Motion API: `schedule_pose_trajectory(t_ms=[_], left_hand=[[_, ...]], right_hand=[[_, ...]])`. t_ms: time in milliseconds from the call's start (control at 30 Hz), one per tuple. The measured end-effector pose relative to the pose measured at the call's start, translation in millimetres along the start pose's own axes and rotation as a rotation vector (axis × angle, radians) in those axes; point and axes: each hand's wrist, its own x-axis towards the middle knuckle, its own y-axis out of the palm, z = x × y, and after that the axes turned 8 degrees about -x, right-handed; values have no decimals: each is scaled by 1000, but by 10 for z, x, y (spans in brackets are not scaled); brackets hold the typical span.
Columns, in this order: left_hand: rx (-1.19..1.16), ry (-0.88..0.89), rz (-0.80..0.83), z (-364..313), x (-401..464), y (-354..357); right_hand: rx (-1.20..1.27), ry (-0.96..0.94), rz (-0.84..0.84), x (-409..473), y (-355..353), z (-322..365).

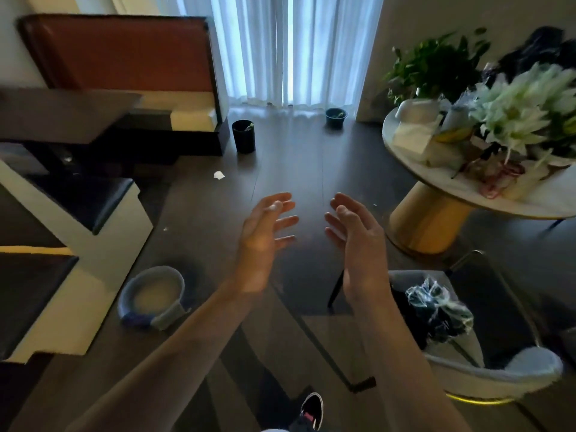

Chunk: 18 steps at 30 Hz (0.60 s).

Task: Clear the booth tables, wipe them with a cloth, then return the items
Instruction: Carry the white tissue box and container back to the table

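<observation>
Booth table (62,115) flat, dark, matte; hands (307,235) bare, fingers spread.

At the upper left of the frame the booth seat back (124,54) is rust-orange with a dark frame. At the right, the round table (414,157) is pale on a gold pedestal (427,219). The floor (296,151) is dark brown.

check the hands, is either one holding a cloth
No, the left hand and right hand are both open and empty above the floor.

Round table (405,169) bearing flowers (517,113); two dark bins (243,136), perhaps planters.
</observation>
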Motion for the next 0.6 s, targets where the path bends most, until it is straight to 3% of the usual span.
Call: schedule_pose_trajectory(t_ms=[333, 600], left_hand=[[5, -84, 15, 250, 2122, 591], [23, -166, 196, 461, 4114, 991]], right_hand=[[-76, 35, -46, 2152, 18, 141], [-35, 32, -265, 3954, 221, 112]])
